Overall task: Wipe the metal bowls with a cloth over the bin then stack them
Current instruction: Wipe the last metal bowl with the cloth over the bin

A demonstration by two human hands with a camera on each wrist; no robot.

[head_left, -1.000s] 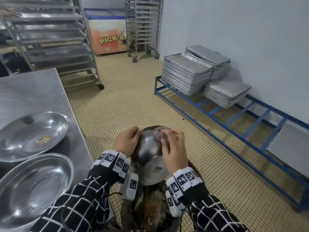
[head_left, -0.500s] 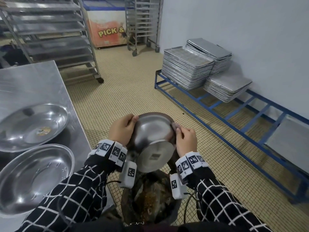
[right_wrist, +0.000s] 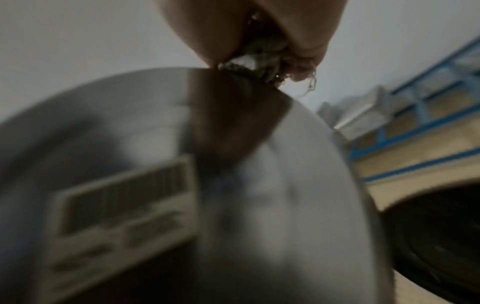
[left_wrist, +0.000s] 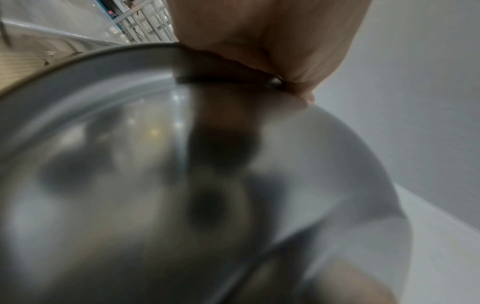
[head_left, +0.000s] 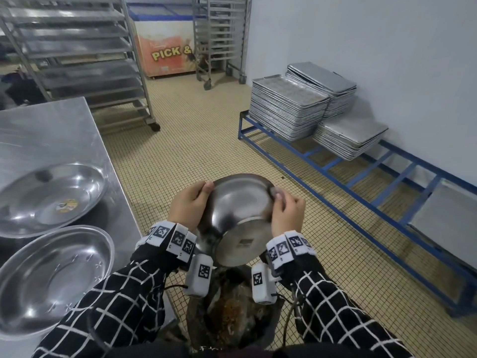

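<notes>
A metal bowl (head_left: 238,210) is held tilted above a dark bin (head_left: 232,313), its base with a barcode sticker turned toward me. My left hand (head_left: 189,206) grips its left rim (left_wrist: 155,67). My right hand (head_left: 285,211) holds a small grey cloth (head_left: 278,193) against the right rim; in the right wrist view the cloth (right_wrist: 257,61) is pinched between fingers and thumb at the bowl's edge (right_wrist: 233,185). Two wide metal bowls lie on the steel table at left, one farther (head_left: 49,195), one nearer (head_left: 49,277).
The steel table (head_left: 46,130) runs along the left. A blue low rack (head_left: 361,177) with stacks of metal trays (head_left: 286,107) lines the right wall. Wheeled tray racks (head_left: 85,60) and a chest freezer (head_left: 167,47) stand at the back. The bin holds brown waste.
The right hand with the cloth has slid from the top of the bowl's back down to its right rim. The bowl has tipped so its base faces me more.
</notes>
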